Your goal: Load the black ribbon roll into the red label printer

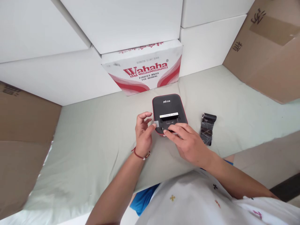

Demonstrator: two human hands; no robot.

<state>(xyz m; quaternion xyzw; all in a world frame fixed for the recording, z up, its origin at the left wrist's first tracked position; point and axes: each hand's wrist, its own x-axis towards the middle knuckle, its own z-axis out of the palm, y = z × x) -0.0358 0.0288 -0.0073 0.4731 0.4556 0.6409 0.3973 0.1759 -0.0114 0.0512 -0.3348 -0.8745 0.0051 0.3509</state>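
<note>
A black label printer with a red edge (pixel 167 107) lies flat on the cloth. It has a slot across its middle with a white strip above it. My left hand (pixel 143 132) is at its near left corner. Its fingers are curled, and its thumb pinches a small translucent piece of film (pixel 157 124) lying over that corner. My right hand (pixel 187 142) rests on the printer's near part, its fingers apart and the index fingertip close to the front edge. The right thumb is hidden. A roll of black film (pixel 209 117), partly unwound, lies to the right.
Pale green cloth (pixel 89 134) covers the surface. Behind the printer stands a white and red water carton (pixel 145 70), among stacked white boxes (pixel 131 22). Brown cardboard boxes stand at the left (pixel 25 143) and right (pixel 269 59).
</note>
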